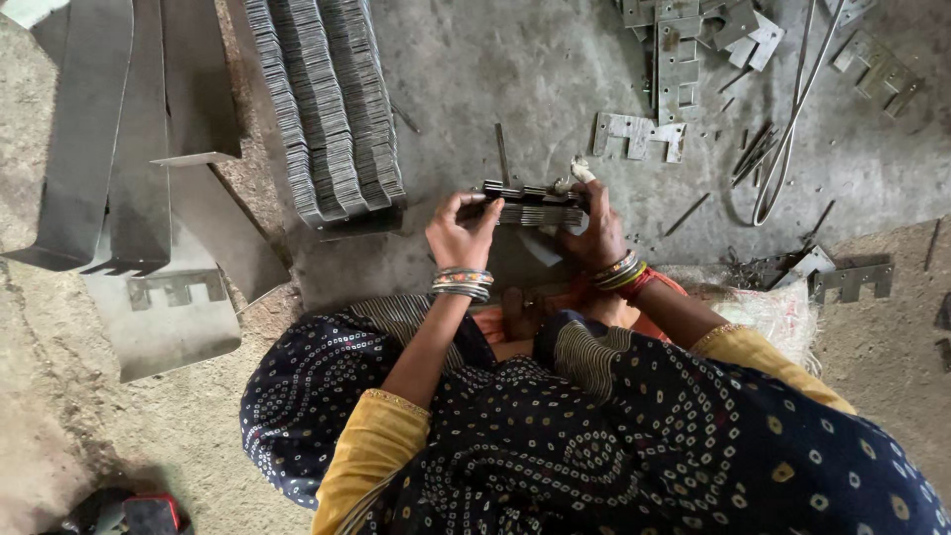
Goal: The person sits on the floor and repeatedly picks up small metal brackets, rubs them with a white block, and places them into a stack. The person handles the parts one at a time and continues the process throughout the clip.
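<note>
I hold a small stack of thin grey metal plates (pixel 530 203) between both hands, low over the concrete floor. My left hand (pixel 459 234) grips the stack's left end with the thumb on top. My right hand (pixel 594 230) is closed on the right end, one finger wrapped in a white bandage. Both wrists carry coloured bangles. Just left of the stack lies a long row of stacked metal plates (pixel 327 99).
Large bent sheet-metal pieces (pixel 119 149) lie at the left. Loose notched plates (pixel 639 134) and a pile of them (pixel 693 40) sit at the top right, with bent wire rods (pixel 788 129), nails, and more plates (pixel 847 277) on the right.
</note>
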